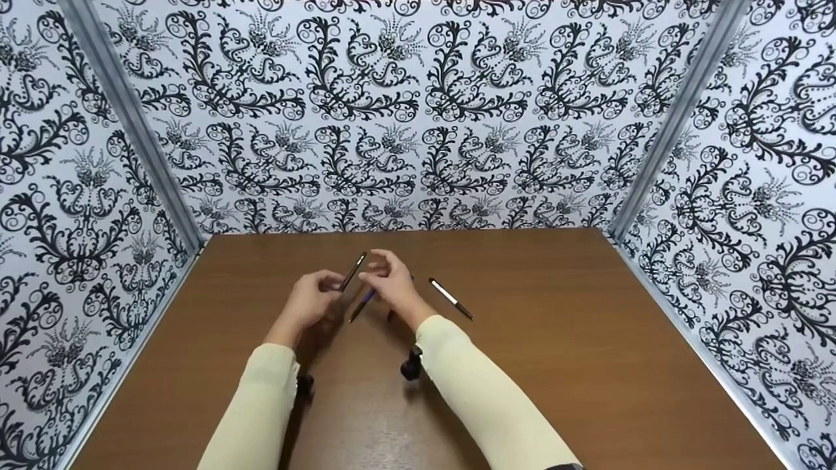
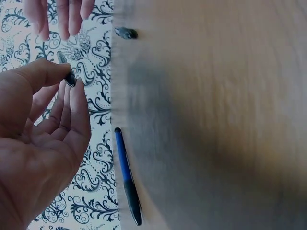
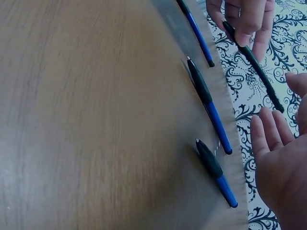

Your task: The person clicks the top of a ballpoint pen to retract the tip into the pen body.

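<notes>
My left hand [image 1: 312,301] pinches a dark pen [image 1: 353,271] near its lower end between thumb and fingers, tilted up above the table. The left wrist view shows this dark pen [image 2: 67,72] nearly end-on at the fingertips. My right hand [image 1: 393,284] is beside the pen's upper end, its thumb and fingers apart. In the right wrist view, the held pen [image 3: 256,72] points down toward the fingers of my right hand [image 3: 283,158]. Below the hands lies a blue pen [image 1: 363,304] with a dark grip, partly covered by the right hand.
Another pen [image 1: 450,298] lies on the brown wooden table [image 1: 562,365], right of my right hand. Three blue pens with dark grips, one of them a middle pen [image 3: 208,105], lie in a row in the right wrist view. Patterned walls [image 1: 405,150] enclose the table's back and sides.
</notes>
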Demonstrator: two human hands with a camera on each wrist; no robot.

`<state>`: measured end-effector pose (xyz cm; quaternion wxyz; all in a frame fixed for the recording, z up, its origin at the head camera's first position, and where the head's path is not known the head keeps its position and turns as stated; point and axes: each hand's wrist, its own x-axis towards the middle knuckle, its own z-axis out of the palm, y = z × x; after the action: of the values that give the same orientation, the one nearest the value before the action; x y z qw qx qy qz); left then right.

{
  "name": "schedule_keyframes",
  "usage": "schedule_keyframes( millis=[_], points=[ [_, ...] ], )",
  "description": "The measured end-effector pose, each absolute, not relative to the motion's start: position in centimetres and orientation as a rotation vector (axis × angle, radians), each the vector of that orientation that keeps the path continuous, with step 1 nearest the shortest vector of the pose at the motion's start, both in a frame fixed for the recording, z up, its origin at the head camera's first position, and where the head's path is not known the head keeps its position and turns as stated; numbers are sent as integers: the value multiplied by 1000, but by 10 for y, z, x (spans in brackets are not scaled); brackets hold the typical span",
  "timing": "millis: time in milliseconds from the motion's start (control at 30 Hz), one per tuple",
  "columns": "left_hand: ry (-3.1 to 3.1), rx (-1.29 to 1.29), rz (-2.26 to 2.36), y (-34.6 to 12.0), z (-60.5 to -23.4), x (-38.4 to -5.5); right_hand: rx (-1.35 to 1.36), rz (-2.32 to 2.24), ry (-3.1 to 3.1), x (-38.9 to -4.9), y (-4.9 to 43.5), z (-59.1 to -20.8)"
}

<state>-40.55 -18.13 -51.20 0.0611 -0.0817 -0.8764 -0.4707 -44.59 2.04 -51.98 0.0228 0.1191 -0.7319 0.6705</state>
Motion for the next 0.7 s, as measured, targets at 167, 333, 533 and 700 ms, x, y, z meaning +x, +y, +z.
schedule_keyframes(
  millis=[167,333,533,700],
  points=[
    [-2612,-293,-1493,-174,-507,-406,318,2045,-2229,-446,23,-516],
    [-2580,-308,-1541,-169,-505,-406,307,2074,-2167,-448,25,-512],
    [-2556,-331,-1628,-163,-501,-402,285,2128,-2097,-450,26,-509],
    [-2540,-343,-1658,-160,-499,-402,278,2241,-2014,-451,27,-506]
  ],
)
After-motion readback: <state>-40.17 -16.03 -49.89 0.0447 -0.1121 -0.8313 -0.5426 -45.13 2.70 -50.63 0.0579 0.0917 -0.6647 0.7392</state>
